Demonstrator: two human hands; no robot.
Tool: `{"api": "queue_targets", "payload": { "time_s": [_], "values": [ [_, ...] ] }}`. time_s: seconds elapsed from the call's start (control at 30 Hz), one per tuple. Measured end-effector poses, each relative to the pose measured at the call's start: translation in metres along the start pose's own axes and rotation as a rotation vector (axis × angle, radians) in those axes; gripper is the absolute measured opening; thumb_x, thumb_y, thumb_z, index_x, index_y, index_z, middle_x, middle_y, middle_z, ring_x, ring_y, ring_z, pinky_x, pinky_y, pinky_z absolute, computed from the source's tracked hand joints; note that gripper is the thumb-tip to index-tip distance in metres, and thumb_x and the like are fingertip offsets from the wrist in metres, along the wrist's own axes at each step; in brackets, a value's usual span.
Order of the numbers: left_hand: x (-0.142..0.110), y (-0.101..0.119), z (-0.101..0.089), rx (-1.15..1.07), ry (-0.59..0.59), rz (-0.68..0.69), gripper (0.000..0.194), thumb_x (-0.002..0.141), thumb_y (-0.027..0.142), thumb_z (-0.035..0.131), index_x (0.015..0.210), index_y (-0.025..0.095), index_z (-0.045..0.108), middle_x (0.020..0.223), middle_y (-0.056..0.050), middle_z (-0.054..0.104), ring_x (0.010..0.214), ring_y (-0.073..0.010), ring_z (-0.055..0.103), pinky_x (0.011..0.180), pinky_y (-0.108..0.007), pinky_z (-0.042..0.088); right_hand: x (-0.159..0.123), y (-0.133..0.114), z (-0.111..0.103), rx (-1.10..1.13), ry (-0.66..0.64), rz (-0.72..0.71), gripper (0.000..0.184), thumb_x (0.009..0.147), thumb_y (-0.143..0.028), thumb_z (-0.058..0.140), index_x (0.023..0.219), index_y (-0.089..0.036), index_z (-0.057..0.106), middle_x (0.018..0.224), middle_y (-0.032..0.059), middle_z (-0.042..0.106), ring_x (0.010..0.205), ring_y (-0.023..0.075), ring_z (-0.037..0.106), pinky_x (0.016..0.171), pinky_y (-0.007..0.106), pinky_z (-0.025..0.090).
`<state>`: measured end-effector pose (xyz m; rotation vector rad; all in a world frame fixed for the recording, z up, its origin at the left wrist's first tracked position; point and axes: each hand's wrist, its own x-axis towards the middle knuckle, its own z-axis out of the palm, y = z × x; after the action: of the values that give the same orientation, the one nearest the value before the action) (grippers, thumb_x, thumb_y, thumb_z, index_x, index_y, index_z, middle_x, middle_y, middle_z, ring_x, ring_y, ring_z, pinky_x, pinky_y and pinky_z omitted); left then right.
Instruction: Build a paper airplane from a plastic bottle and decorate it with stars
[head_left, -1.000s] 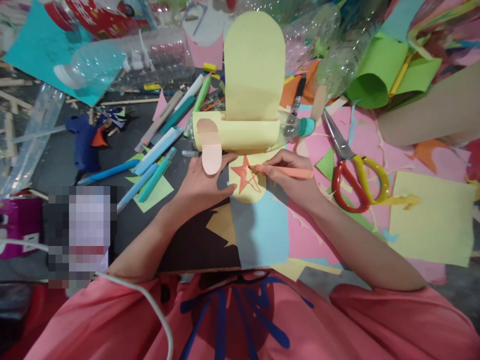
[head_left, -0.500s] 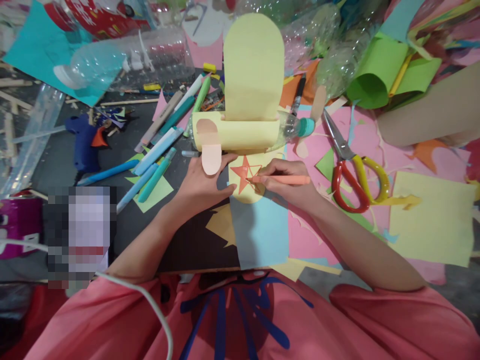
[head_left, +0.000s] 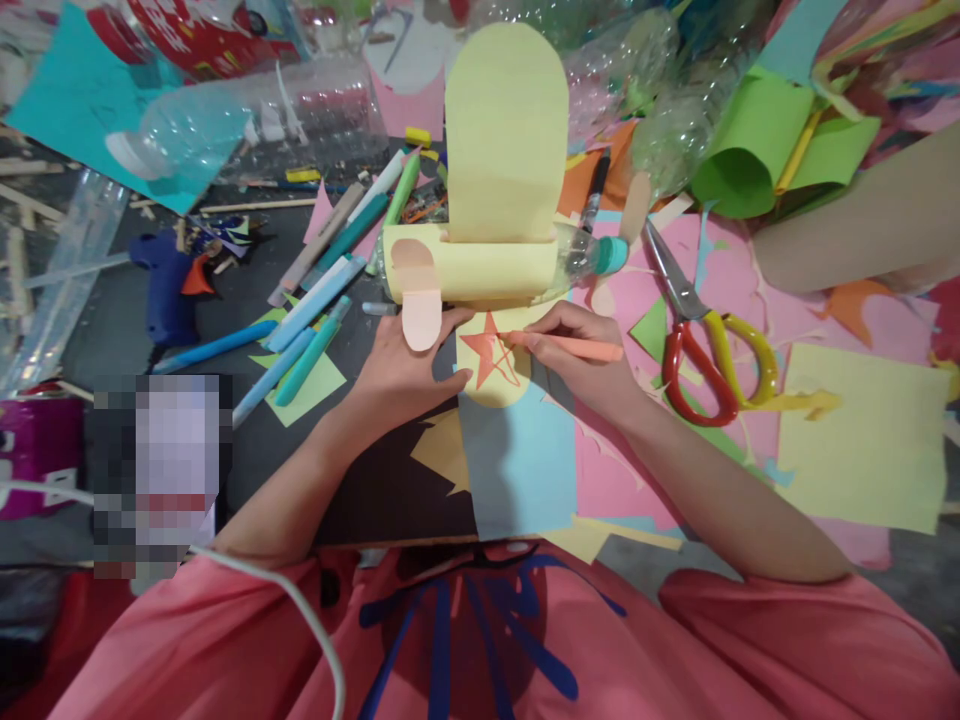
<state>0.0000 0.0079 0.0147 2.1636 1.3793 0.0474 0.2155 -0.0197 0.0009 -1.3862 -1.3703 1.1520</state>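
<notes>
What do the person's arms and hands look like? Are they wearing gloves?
No gloves: the left hand and right hand are bare, as are the forearms. The loose left sleeve and right sleeve are pinkish-red. A white cable crosses the left side of the shirt, which has dark blue streaks.

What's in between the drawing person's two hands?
In the head view, a partly coloured star on yellow paper, plus the tip of the orange marker.

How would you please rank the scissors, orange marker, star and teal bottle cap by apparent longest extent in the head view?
Largest to smallest:
1. Scissors
2. Orange marker, partly covered by the right hand
3. Star
4. Teal bottle cap
</notes>
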Motion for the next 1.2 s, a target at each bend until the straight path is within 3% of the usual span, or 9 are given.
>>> {"api": "queue_targets", "payload": {
  "time_s": [0.5, 0.73, 1.0, 1.2],
  "values": [
    [-0.0001, 0.0013, -0.0011, -0.008, 0.013, 0.01, 0.059, 0.085, 0.036, 0.056, 0.143, 0.024, 0.053, 0.131, -0.009, 0.063, 0.124, -0.0309, 0.056, 0.114, -0.047, 0.036, -0.004, -0.0032, -0.0009, 0.027, -0.129, 0.104, 0.021, 0.072, -0.032, 0.073, 0.058, -0.021, 0.061, 0.065, 0.0019, 0.071, 0.063, 0.0168, 0.064, 0.053, 0.027, 0.045],
    [0.0002, 0.0, -0.0006, -0.002, 0.016, 0.013, 0.059, 0.085, 0.037, 0.056, 0.143, 0.025, 0.053, 0.129, -0.009, 0.064, 0.124, -0.0303, 0.057, 0.115, -0.047, 0.036, -0.0007, 0.0033, -0.0038, -0.007, -0.001, 0.002, 0.019, 0.077, -0.031, 0.07, 0.062, -0.023, 0.062, 0.063, -0.0008, 0.068, 0.061, 0.0151, 0.06, 0.057, 0.029, 0.046],
    [-0.0006, -0.0015, 0.0006, -0.023, 0.03, 0.02, 0.057, 0.085, 0.038, 0.056, 0.141, 0.026, 0.053, 0.127, -0.008, 0.065, 0.125, -0.0296, 0.056, 0.115, -0.045, 0.036, -0.0016, -0.0007, -0.0008, -0.007, -0.036, 0.029, 0.021, 0.076, -0.035, 0.07, 0.062, -0.023, 0.061, 0.065, 0.0008, 0.069, 0.063, 0.0164, 0.061, 0.056, 0.03, 0.048],
    [0.0007, -0.002, 0.0012, -0.017, 0.017, 0.016, 0.058, 0.085, 0.039, 0.055, 0.142, 0.026, 0.053, 0.132, -0.008, 0.063, 0.124, -0.0299, 0.056, 0.114, -0.046, 0.036, -0.0038, -0.0024, -0.0007, -0.001, -0.084, 0.086, 0.022, 0.072, -0.034, 0.071, 0.058, -0.022, 0.06, 0.06, 0.0003, 0.068, 0.053, 0.0133, 0.054, 0.047, 0.026, 0.039]
  ]
}}
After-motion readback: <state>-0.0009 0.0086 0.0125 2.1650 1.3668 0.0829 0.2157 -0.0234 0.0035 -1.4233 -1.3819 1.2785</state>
